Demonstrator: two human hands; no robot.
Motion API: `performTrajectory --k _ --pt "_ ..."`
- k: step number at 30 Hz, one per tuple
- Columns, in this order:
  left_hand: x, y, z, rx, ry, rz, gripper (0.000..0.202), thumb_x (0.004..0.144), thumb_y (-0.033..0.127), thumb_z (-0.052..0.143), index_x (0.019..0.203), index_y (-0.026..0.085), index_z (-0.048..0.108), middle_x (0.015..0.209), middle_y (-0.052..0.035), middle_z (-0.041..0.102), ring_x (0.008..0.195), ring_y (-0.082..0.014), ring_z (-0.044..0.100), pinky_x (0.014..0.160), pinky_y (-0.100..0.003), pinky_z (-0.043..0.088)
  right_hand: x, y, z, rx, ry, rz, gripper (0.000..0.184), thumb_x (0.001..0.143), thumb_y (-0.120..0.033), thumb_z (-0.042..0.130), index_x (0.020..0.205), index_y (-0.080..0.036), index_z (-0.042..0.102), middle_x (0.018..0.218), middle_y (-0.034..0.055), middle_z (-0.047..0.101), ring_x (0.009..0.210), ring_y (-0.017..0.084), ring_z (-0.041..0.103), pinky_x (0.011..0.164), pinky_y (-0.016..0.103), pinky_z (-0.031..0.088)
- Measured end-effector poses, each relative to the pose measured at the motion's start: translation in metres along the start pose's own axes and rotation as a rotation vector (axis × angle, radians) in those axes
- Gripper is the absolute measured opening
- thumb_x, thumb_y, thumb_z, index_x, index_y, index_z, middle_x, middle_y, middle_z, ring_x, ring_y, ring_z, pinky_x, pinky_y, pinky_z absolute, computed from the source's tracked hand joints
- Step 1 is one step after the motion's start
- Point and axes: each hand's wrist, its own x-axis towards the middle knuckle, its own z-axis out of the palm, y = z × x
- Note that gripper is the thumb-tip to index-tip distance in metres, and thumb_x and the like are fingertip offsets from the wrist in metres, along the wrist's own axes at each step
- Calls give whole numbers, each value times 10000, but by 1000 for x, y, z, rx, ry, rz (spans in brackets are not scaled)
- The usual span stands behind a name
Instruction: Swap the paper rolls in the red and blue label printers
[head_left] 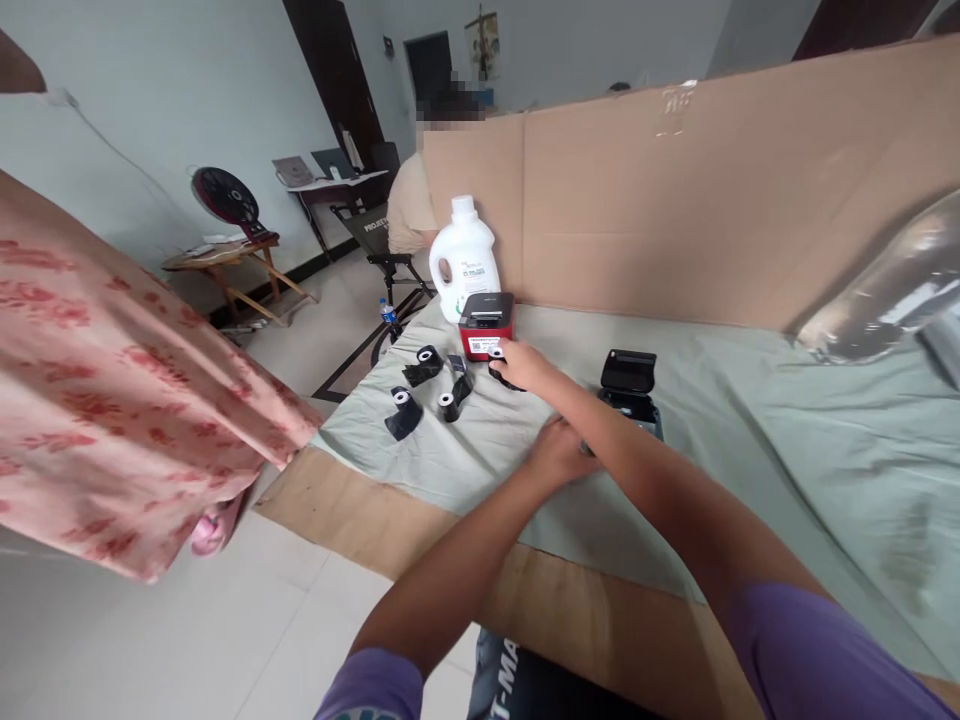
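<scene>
Crossing over my left arm, my right hand [531, 368] reaches left and pinches a black roll with a white core [496, 354], close to the front of a red-and-black printer [480, 346]. My left hand [562, 452] is curled against the near left side of a small dark printer [646, 412], whose lid [628, 372] stands up; my right forearm covers part of both. Several more black rolls lie on the cloth to the left, among them one near the back [429, 357], one at the left [403, 400] and one nearer the middle [448, 405], their strips partly unwound.
A white jug [466, 255] stands behind the red printer. A tall cardboard panel [637, 200] borders the table's back. A plastic-wrapped bundle [885, 290] lies at the right. Pink floral cloth [112, 380] hangs at the left. Beyond the panel a person [411, 200] sits.
</scene>
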Motion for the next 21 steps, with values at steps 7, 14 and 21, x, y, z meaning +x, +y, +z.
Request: performTrajectory --k 7,14,21 --pt "1 1 -1 -51 -19 25 638 856 398 636 1450 220 483 1471 -98 561 1407 -319 470 1229 -474 319 5 -2 12 -68 -55 -20 464 908 -383 643 1289 -121 609 1285 230 629 1136 342 598 877 382 447" --pt "-6 -10 4 -159 -26 -42 740 920 353 580 1584 193 296 1618 -93 359 1481 -344 361 1261 -489 239 -11 -42 22 -37 5 -639 378 874 -228 673 1247 -294 678 1320 85 635 1186 327 455 961 436 295" --pt "-7 -14 4 -104 -79 7 816 917 317 598 1607 138 202 1639 -101 312 1487 -342 347 1267 -412 209 -25 -51 35 158 114 -533 190 878 -307 692 1025 -188 676 971 106 713 1087 294 539 944 419 297"
